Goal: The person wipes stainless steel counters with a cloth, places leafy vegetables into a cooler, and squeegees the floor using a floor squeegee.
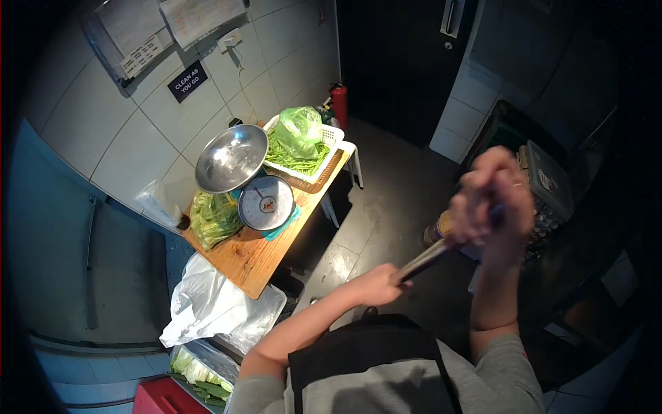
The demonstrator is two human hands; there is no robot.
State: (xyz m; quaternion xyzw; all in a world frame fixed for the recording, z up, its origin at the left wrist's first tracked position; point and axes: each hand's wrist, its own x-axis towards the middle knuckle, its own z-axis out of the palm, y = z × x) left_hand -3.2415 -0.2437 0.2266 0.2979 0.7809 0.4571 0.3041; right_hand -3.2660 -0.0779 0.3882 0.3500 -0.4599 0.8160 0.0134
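Note:
My left hand point(380, 284) is wrapped round the lower end of a long, thin, greyish object point(422, 262) in front of my apron. Higher up and to the right, my right hand point(493, 200) is raised near the object's other end, smeared by motion. Its fingers look bent, but what they hold is blurred. A round-dial scale point(266, 203) with a tilted metal bowl point(232, 159) stands on the wooden table point(252, 265), away from both hands.
Bagged leafy greens point(214, 219) and a white basket point(334, 136) of green beans are on the table. White plastic point(207, 300) and a vegetable crate point(200, 376) lie below. A fire extinguisher point(338, 103) stands near the dark door point(407, 69); a lidded grey container point(549, 181) is at right.

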